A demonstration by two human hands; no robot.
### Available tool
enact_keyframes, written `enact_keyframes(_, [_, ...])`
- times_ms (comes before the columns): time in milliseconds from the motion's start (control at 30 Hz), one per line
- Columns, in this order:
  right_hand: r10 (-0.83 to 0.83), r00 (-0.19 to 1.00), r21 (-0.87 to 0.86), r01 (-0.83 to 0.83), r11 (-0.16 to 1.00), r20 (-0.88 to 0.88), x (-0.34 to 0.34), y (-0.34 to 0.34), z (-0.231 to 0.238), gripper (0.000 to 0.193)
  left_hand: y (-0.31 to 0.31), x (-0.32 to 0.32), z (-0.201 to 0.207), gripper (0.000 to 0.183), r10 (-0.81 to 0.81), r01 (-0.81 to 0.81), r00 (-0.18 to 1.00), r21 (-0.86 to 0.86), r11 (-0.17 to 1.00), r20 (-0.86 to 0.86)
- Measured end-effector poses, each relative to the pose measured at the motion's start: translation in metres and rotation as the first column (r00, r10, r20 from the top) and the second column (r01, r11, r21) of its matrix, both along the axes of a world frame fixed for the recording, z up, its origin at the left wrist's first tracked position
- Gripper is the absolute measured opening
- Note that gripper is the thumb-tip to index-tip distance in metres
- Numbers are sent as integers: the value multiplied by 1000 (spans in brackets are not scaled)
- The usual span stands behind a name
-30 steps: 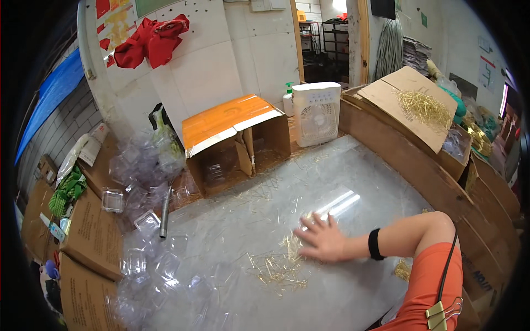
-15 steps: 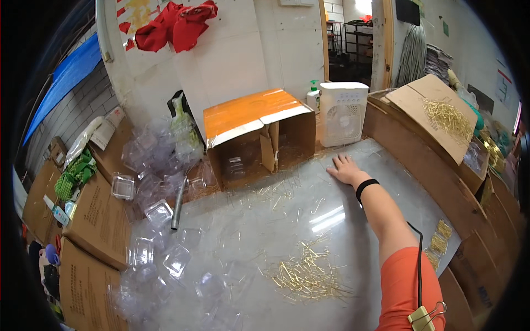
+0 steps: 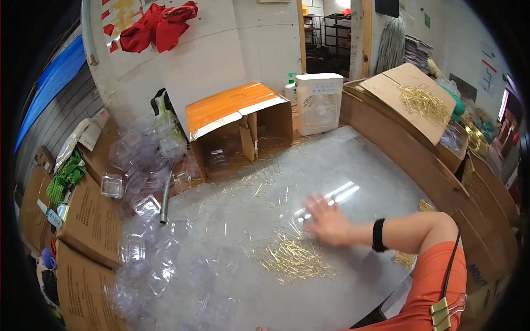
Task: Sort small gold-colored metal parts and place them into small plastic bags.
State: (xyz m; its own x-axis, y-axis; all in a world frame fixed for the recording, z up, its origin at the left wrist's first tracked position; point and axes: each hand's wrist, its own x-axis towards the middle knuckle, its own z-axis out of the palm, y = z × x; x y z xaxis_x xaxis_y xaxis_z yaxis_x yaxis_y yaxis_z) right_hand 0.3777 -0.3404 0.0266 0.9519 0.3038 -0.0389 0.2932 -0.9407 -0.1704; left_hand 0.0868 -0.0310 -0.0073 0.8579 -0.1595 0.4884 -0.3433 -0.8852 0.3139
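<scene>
My right hand, smeared by motion, is over the grey tabletop with its fingers spread and nothing seen in them. A black band circles that wrist. Just to the left of the hand and nearer me lies a loose pile of thin gold strips. More strips are scattered beyond it, toward an orange-topped cardboard box. A sliver of skin at the lower edge may be my left hand; its fingers are not shown.
Clear plastic containers heap along the left side, with a grey tube among them. Cardboard boxes border the left. A white fan unit stands at the back. Cardboard walls and a flap holding gold strips line the right.
My right hand has come back from near the fan unit toward me, to beside the gold pile, and the elbow has bent outward. The whole view has shifted slightly.
</scene>
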Motion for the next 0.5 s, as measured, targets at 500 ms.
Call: enact_keyframes(500, [-151, 983, 16, 154, 988, -107, -63, 39, 9, 90, 0, 0, 16, 53, -65, 65, 997, -8, 998, -40])
